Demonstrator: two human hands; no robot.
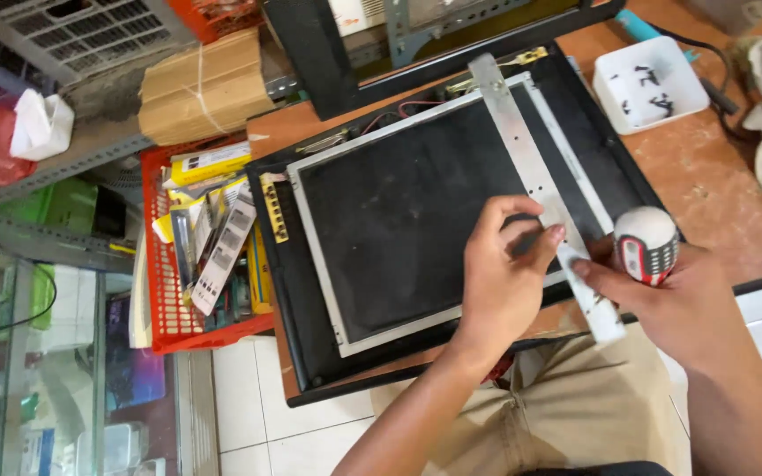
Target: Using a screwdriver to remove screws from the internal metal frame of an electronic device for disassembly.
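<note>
A red plastic basket (166, 304) of tools and packets sits at the left. Far left lie a tied cardboard bundle (205, 86) and a white rag (41, 125). Far right, a white tray (650, 82) of screws rests on the brown surface (716, 189).

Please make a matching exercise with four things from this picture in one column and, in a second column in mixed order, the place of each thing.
Things:
1. screwdriver
2. metal strip
3. white tray
4. red basket

Places:
A. left of the black panel, full of small packages
B. in the right hand
C. on the table at upper right, with small dark parts inside
D. lying across the panel, under the left hand

Pairs: 1-B, 2-D, 3-C, 4-A
</note>
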